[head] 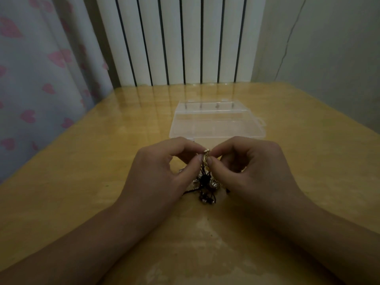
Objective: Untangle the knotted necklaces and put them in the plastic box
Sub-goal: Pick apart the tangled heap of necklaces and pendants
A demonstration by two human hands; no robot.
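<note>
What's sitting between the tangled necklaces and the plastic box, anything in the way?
Nothing visible. Both hands, left and right, pinch the necklaces just in front of the plastic box, with only bare table between.

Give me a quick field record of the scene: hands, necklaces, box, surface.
left hand: pinches the gold chain
right hand: pinches the same chain from the other side
necklaces: knotted clump of gold chain, black cord and beads, lower part on the table
plastic box: clear, behind the hands; nothing seen inside
table: wooden, glossy
step: untangling, nothing boxed yet
</note>
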